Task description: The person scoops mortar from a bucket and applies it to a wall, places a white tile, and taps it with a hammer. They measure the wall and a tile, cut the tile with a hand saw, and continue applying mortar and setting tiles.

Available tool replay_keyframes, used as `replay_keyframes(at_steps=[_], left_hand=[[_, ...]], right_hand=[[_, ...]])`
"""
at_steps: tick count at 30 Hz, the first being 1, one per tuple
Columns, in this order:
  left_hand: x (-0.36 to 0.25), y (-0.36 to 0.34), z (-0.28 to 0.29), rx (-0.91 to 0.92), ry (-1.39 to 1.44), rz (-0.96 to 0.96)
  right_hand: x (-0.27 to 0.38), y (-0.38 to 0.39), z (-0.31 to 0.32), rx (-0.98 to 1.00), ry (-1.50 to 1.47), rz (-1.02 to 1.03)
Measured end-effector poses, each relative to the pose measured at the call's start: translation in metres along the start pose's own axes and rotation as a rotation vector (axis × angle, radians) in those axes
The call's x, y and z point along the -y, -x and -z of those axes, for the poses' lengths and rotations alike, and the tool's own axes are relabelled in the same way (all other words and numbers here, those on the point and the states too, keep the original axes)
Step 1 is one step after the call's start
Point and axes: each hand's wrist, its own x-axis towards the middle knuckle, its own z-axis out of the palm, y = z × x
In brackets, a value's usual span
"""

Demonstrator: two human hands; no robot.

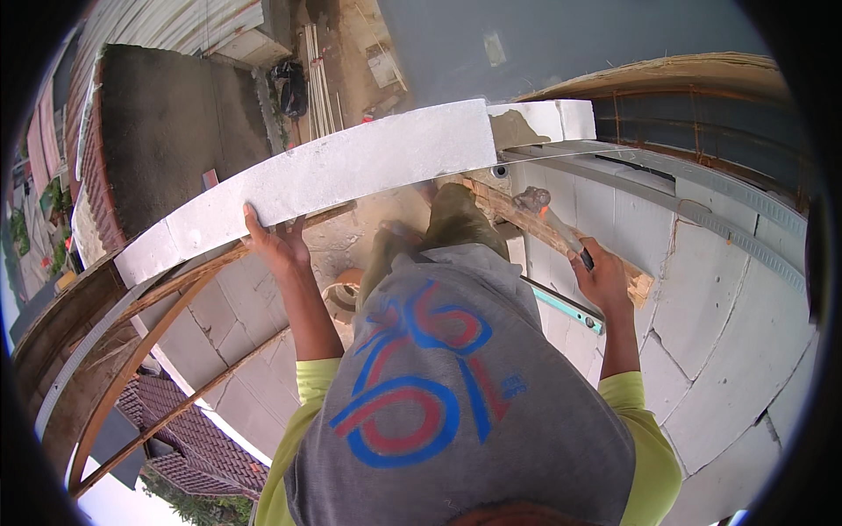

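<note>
A row of white lightweight blocks (351, 162) crosses in front of me as the top course of a wall. My left hand (279, 245) touches its near lower edge, with finger and thumb spread and nothing held; part of the fingers is hidden. My right hand (603, 276) is closed round the dark grip of a hammer (561, 226), whose mortar-crusted head points away from me, over a wooden plank (631, 273). Grey mortar (517, 128) coats a block face at the far right end of the row.
A teal spirit level (568, 309) lies below my right hand. Block walls (719, 289) stand right and left. A round bucket (344, 291) sits near my legs. Wooden strips (140, 351) and a perforated metal strip (70, 368) curve along the left. Beyond the wall is a drop to lower ground.
</note>
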Motion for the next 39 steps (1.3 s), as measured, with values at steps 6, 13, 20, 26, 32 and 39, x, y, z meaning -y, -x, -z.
replay_keyframes(at_steps=[6, 13, 20, 26, 32, 39], left_hand=[[0.010, 0.002, 0.003, 0.041, -0.026, -0.029], [0.027, 0.032, 0.050, -0.220, 0.021, -0.140], [0.193, 0.108, 0.225, 0.152, -1.061, 0.232], [0.325, 0.193, 0.324, 0.091, -0.666, 0.458], [0.386, 0.193, 0.358, 0.162, -0.941, 0.602], [0.443, 0.238, 0.411, -0.183, -0.932, 0.356]], right_hand=[[0.070, -0.037, 0.050, 0.025, 0.122, 0.477], [0.220, -0.136, 0.013, 0.067, -0.074, 0.719], [0.331, -0.203, -0.033, -0.084, 0.122, 1.049], [0.375, -0.188, -0.069, -0.147, 0.239, 1.076], [0.369, -0.179, -0.089, -0.244, 0.408, 1.105], [0.364, -0.213, -0.094, -0.239, 0.446, 1.213]])
